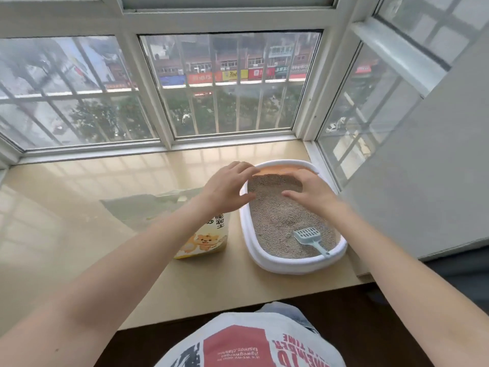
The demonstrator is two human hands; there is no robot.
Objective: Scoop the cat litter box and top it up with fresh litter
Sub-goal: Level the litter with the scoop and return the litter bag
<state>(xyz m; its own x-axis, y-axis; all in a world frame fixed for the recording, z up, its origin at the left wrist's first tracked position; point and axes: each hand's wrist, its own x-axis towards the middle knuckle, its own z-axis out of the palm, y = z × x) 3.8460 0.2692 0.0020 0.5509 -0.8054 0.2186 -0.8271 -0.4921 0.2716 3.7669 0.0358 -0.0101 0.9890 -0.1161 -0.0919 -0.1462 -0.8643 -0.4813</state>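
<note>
Grey granular litter [280,218] fills the white oval plastic litter box [285,263] at the surface's right end, near its front edge. My left hand [227,186] and right hand [309,192] hover spread, empty, above its far end. Clumsy contact could spill grains or bury the pale blue slotted scoop [311,238].

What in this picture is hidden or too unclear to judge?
- Litter bag, head view: its top is hidden behind the left hand and forearm, so open or sealed is unknown.
- Litter box: the right hand covers part of the far litter.
- Scoop: any clumps are too small to see.
</note>
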